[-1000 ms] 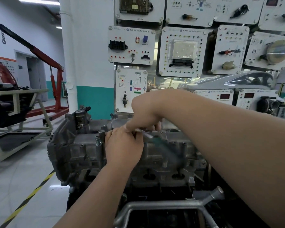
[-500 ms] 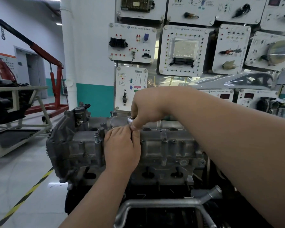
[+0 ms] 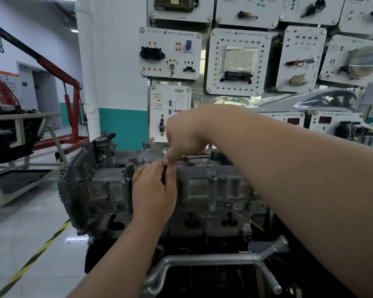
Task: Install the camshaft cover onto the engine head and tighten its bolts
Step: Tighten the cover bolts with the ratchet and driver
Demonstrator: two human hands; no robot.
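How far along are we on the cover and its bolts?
Done: the cover sits on the engine. In hand: the right hand holds a green-handled ratchet at the top row, while the left hand grips the dark shaft under it. Left: the front bolts stand in place; their tightness cannot be told.

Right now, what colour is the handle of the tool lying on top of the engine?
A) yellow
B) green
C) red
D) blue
B: the ratchet held at its head by the right hand has a dark green grip sticking out over the camshaft cover.
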